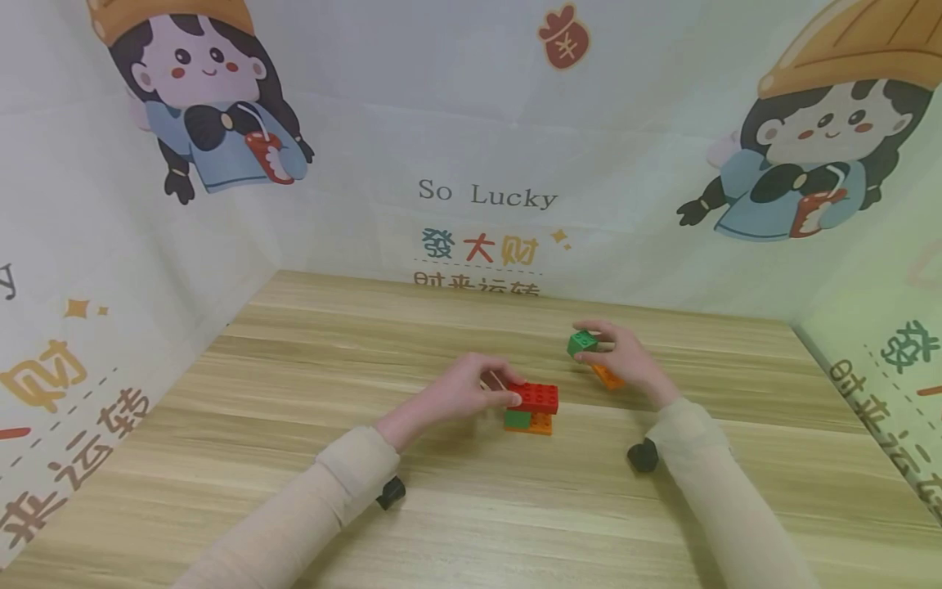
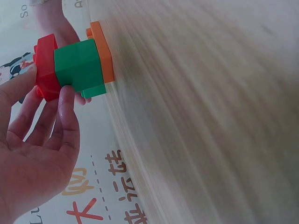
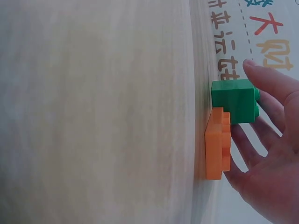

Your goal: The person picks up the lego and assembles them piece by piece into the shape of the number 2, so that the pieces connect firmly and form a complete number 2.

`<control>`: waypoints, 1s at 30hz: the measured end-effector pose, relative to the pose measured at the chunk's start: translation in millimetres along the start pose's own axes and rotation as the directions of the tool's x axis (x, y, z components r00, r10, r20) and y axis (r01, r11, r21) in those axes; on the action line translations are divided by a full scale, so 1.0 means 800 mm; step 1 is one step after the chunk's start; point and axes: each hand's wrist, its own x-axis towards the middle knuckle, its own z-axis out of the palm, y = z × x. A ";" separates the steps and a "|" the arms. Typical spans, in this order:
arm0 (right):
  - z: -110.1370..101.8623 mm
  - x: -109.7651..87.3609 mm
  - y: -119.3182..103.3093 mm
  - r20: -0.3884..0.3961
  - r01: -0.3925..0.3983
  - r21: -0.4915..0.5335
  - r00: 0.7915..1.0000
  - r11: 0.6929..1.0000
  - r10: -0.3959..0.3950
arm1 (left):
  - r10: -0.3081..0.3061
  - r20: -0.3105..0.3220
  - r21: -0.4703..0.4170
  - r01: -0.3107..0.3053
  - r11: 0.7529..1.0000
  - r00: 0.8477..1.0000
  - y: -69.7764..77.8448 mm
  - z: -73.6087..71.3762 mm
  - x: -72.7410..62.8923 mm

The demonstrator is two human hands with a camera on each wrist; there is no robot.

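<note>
The left hand [image 1: 452, 394] pinches the end of a red brick [image 1: 540, 397] atop a green block [image 2: 77, 65], over an orange plate [image 1: 543, 424] on the wooden table [image 1: 456, 523]; the left wrist view bares the block's side and a fingertip against it, mostly hidden from the head camera. Farther right, the right hand [image 1: 624, 358] flanks another green block [image 1: 583, 343]; I cannot tell whether it grips. Just beside is another orange plate [image 3: 214, 144], fuller in the right wrist view.
</note>
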 end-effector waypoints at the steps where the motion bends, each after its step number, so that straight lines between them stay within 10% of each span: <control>1: 0.000 0.000 -0.001 -0.002 0.001 0.002 1.000 1.000 -0.001 | 0.000 -0.001 -0.001 0.000 1.000 1.000 0.000 0.000 0.000; 30: 0.003 0.002 0.003 -0.049 0.052 0.003 0.997 0.999 -0.052 | -0.021 -0.004 -0.028 0.021 0.999 1.000 -0.003 0.002 0.000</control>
